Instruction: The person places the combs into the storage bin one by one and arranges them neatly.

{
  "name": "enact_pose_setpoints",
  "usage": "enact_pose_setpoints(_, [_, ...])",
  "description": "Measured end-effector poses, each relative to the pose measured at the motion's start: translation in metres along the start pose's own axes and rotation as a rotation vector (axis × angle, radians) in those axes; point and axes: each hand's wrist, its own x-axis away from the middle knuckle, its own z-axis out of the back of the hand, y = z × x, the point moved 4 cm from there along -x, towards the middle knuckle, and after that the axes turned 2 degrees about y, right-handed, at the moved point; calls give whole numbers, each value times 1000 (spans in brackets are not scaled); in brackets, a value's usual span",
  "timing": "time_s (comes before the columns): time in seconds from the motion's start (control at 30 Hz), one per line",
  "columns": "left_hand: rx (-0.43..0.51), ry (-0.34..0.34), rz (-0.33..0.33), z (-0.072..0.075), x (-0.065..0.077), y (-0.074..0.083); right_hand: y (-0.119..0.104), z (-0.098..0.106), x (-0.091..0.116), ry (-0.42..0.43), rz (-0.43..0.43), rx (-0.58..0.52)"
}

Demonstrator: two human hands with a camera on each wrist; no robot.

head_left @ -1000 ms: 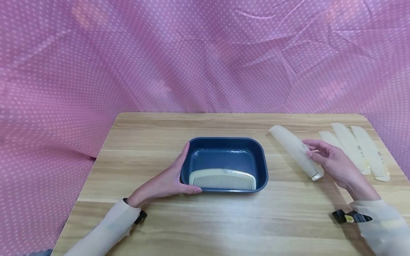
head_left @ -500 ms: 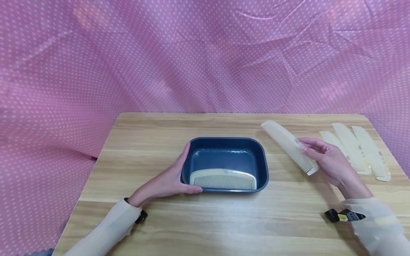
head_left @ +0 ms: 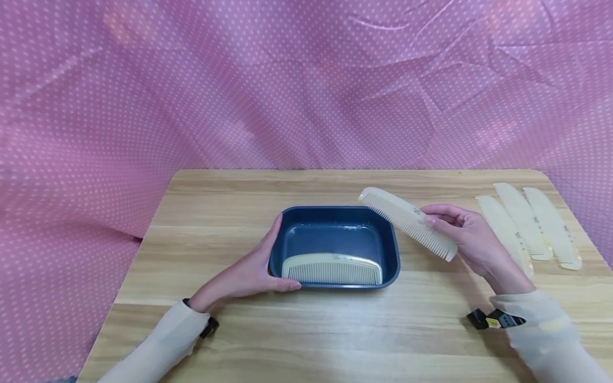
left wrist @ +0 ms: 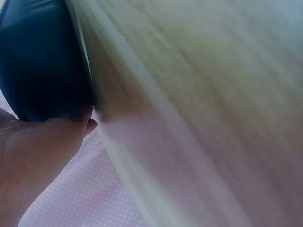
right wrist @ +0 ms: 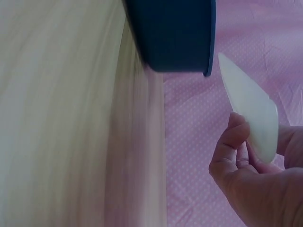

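Note:
My left hand grips the left end of a dark blue rectangular plastic basin, its thumb along the near rim. Inside, a cream comb lies along the near wall, teeth toward me. My right hand pinches a second cream comb between thumb and fingers. This comb slants, and its far end overlaps the basin's back right corner in the head view. In the right wrist view the held comb is raised beside the basin. The left wrist view shows the basin's outer side against the left hand.
Three more cream combs lie side by side at the right of the wooden table: a left one, a middle one and a right one. A pink dotted cloth hangs behind the table.
My right hand has carried its comb leftward from beside the other combs to the basin's right side, and the comb has turned flatter. The left hand and basin have stayed put.

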Motion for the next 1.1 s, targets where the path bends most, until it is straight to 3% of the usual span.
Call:
enact_pose_setpoints(0.3, [-9, 6, -20, -2, -1, -2, -9, -28, 1, -4, 39, 284])
enact_pose_setpoints(1.1, [-39, 21, -25, -4, 2, -4, -7, -87, -10, -184, 80, 420])
